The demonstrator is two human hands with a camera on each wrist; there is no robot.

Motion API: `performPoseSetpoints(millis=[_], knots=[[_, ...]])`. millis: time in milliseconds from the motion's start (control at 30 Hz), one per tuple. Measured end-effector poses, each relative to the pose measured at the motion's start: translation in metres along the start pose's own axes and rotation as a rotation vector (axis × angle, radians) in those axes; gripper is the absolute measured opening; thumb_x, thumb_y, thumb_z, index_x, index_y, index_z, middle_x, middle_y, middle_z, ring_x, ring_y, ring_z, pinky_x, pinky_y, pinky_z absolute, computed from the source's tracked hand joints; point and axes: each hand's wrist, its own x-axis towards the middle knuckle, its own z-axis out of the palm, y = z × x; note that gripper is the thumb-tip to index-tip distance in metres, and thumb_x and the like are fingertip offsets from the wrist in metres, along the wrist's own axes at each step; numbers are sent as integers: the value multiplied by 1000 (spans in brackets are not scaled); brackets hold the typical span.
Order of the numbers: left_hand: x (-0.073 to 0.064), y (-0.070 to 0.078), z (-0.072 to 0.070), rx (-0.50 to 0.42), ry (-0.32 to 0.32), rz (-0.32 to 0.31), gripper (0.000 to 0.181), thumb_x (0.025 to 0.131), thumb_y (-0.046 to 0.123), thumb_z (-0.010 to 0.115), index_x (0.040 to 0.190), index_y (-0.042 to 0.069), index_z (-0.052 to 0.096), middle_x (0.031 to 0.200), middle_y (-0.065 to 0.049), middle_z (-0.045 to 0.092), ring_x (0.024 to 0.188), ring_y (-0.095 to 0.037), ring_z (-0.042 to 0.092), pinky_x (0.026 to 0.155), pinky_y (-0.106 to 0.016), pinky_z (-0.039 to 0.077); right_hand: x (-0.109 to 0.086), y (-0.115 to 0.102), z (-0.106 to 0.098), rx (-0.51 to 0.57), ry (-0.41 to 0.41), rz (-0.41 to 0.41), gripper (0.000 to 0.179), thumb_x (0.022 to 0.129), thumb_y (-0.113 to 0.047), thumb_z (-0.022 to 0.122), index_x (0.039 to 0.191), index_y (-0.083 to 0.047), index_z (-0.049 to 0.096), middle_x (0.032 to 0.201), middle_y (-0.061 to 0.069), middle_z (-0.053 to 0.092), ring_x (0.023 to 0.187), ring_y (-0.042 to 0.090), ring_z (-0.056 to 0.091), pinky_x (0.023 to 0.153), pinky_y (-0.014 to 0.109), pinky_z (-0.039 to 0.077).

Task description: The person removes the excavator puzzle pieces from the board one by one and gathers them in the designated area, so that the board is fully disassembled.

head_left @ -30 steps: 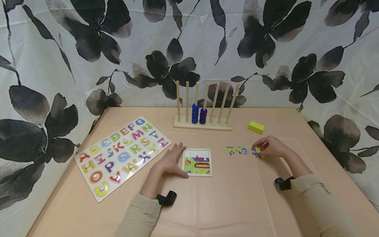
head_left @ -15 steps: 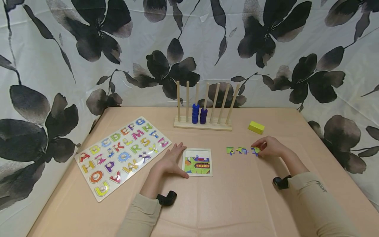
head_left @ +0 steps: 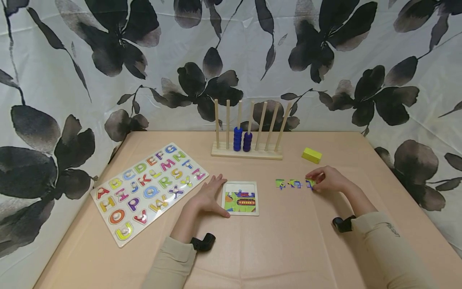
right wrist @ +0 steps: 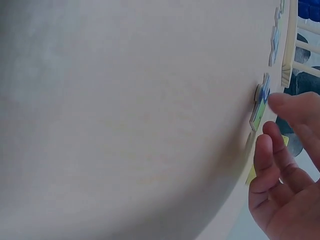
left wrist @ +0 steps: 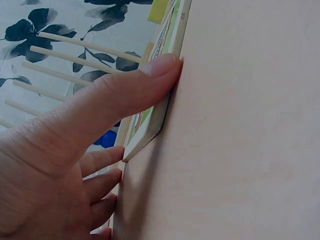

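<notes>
A small jigsaw puzzle in a pale frame lies mid-table, its lower part filled with a green, orange and purple picture and its upper strip bare. My left hand rests spread at its left side, with the thumb against the near edge and the other fingertips along the side. To the right, my right hand pinches a green and purple puzzle piece low on the table, its fingertips partly covering it. In the right wrist view, one digit touches that piece while other fingers curl behind. Beside it lie two more puzzle pieces.
A white alphabet board with coloured letters lies at the left. At the back stands a wooden peg rack with blue rings on two pegs. A yellow block sits behind my right hand. Floral cloth hangs behind the table.
The right hand has moved slightly left with the puzzle piece, which now lies flatter in line with the other two. The left hand and the puzzle frame have stayed in place.
</notes>
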Motion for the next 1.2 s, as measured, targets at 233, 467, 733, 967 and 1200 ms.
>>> performPoseSetpoints(millis=[233,467,733,967,1200], knots=[[0,0,0,-4,-1,-6,111,52,39,88,140,6,30,150,-14,17,138,-31,8,110,-50,7,-1,-8,3,28,36,13,40,76,-10,74,111,4,62,97,16,61,77,22,51,61,24,47],[1,0,0,-4,-1,-2,111,52,39,87,140,5,30,150,-14,17,138,-31,8,110,-51,7,3,-18,10,26,46,-57,40,76,-12,73,110,5,62,94,15,62,76,21,53,59,23,46],[0,2,-1,-5,-8,-14,112,51,39,88,141,6,30,150,-15,16,138,-32,7,110,-50,6,9,-34,22,56,44,-150,37,75,-11,74,107,6,64,92,15,65,75,19,57,58,22,47],[0,1,-2,-4,-8,-14,112,51,39,88,140,6,30,150,-15,16,138,-32,8,110,-50,7,16,-56,38,59,34,-202,33,76,-12,73,104,4,65,88,12,66,74,18,57,64,23,48],[0,2,-2,-10,-5,-8,111,51,38,88,140,5,30,150,-15,17,138,-32,8,110,-51,7,23,-81,52,89,-11,-227,35,77,-15,73,106,3,65,92,12,66,76,17,55,66,25,49]])
